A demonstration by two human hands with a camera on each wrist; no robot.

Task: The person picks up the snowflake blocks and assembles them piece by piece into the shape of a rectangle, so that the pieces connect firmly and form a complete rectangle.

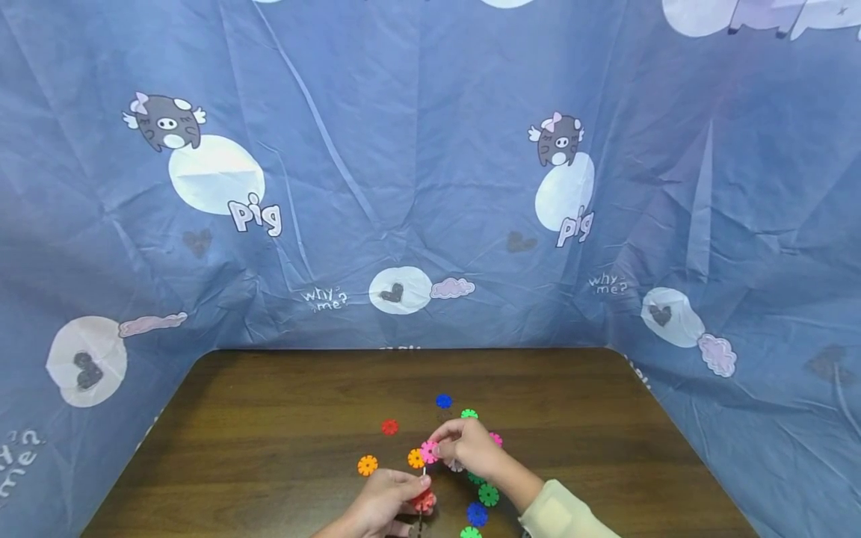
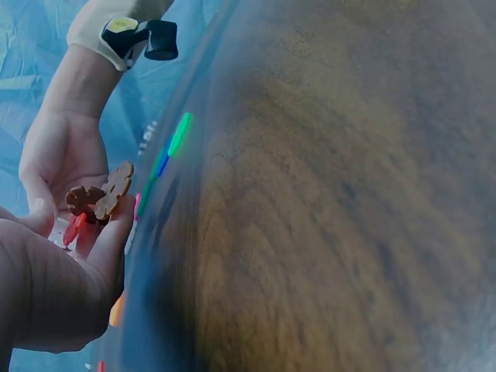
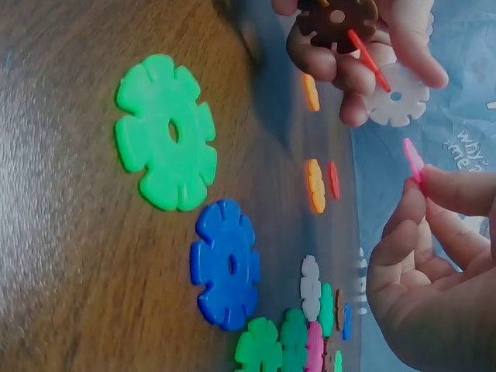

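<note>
My left hand (image 1: 386, 499) holds a small joined cluster of notched plastic snowflake discs above the table. In it are a brown disc (image 3: 333, 31), a red disc (image 3: 367, 60) and a white disc (image 3: 401, 99); the left wrist view shows a second brown disc (image 2: 115, 190). Thumb and fingertips of my right hand (image 1: 474, 450) pinch a single pink disc (image 3: 413, 159), a short gap away from the white one. In the head view this pink disc overlaps an orange disc (image 1: 415, 458) lying farther back.
On the wooden table (image 1: 269, 418), a red disc (image 1: 390, 427) and another orange disc (image 1: 367, 465) lie to the left. Several discs spread at the right, including a blue disc (image 3: 226, 265) and a green disc (image 3: 167, 133). Blue printed cloth (image 1: 417, 187) hangs around the table.
</note>
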